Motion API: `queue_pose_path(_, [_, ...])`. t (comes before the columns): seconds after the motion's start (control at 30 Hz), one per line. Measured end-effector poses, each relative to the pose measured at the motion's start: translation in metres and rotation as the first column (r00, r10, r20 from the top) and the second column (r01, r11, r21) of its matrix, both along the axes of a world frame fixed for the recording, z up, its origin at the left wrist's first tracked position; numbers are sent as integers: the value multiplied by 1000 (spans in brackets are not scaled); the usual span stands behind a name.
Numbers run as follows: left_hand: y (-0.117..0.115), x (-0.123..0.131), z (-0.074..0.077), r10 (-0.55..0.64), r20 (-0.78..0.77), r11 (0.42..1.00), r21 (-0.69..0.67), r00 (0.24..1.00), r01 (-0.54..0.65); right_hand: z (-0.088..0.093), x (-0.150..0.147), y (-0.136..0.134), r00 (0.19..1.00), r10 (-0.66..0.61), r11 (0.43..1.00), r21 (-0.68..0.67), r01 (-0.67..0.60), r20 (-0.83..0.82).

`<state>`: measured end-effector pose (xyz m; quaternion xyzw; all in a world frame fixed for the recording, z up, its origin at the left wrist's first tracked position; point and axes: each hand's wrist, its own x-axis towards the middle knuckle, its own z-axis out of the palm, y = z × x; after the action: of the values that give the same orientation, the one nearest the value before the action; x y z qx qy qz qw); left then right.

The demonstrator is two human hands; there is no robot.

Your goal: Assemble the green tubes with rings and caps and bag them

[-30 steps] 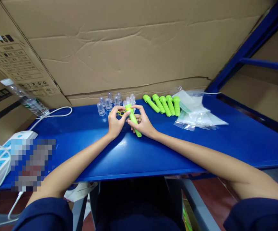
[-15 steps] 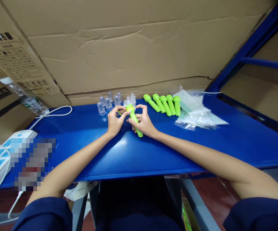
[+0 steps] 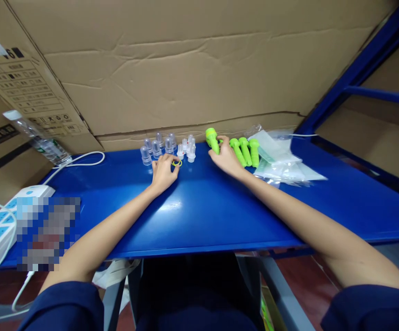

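Head view: hands apart on the blue table (image 3: pixel 202 220). Left hand (image 3: pixel 162 172) lies palm down with fingers curled, tips touching a small yellow ring (image 3: pixel 176 162) that sits flat on the table; pinched or just resting, cannot tell. Right hand (image 3: pixel 227 157) is closed round a green tube (image 3: pixel 212 136), its head end sticking up past the fingers. It's at the left end of a row of 3 more green tubes (image 3: pixel 245 151) laid side by side, likely for easy grabbing. Clear caps (image 3: pixel 157 147) stand grouped just behind the ring. Plastic bags (image 3: pixel 282 163) lie right of the row.
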<state>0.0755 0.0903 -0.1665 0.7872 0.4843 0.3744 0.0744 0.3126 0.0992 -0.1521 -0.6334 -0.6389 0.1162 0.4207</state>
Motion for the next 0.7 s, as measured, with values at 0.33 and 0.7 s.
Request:
queue_pose_path(0.33, [3, -5, -3, 5, -135, 1000, -1, 991, -6, -18, -4, -3, 956, 122, 992, -13, -123, 266])
queue_pose_path(0.7, [2, -3, -3, -16, -114, 999, 29, 993, 20, -33, -6, 1, 883, 55, 996, -83, -18, 466])
